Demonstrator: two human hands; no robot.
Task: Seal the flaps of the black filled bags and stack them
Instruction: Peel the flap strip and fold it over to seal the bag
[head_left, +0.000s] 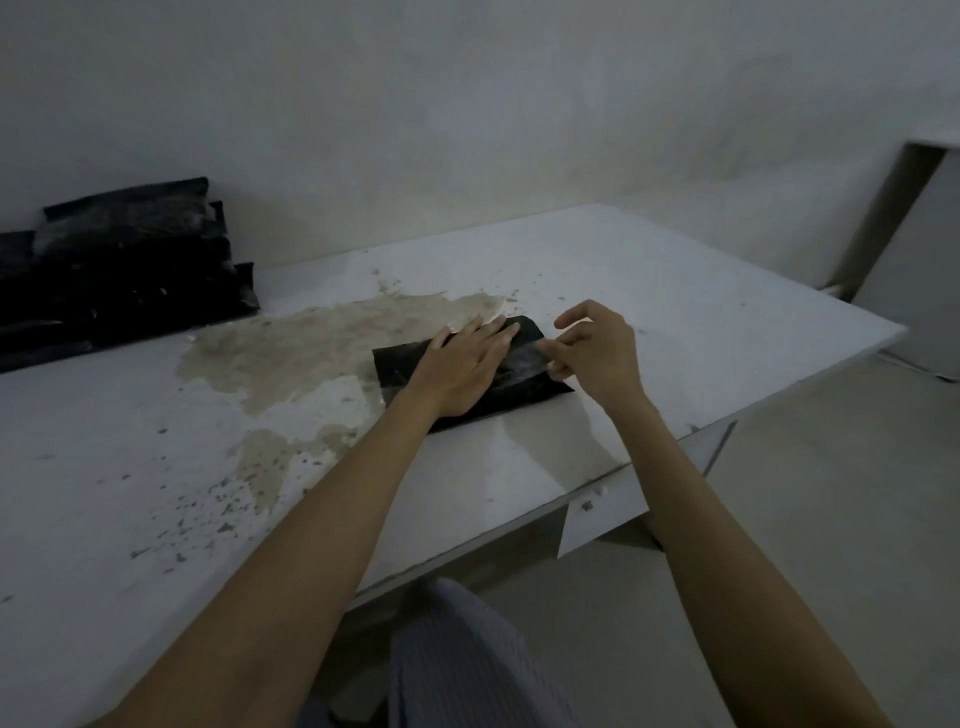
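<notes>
One black filled bag (397, 366) lies flat on the white table (675, 312), near its right front edge. My left hand (462, 364) lies flat on the bag with straight fingers pressing it down. My right hand (597, 353) is at the bag's right end, where its thumb and fingertips seem to pinch a thin shiny strip or flap edge (524, 356). Motion blur hides the details there. A stack of several black bags (124, 270) sits at the far left against the wall.
A large brownish stain (311, 348) and scattered specks mark the table top. The table's right edge drops to the floor (831, 493). A pale board (909, 260) leans at the far right. My trouser leg (467, 665) shows below the table.
</notes>
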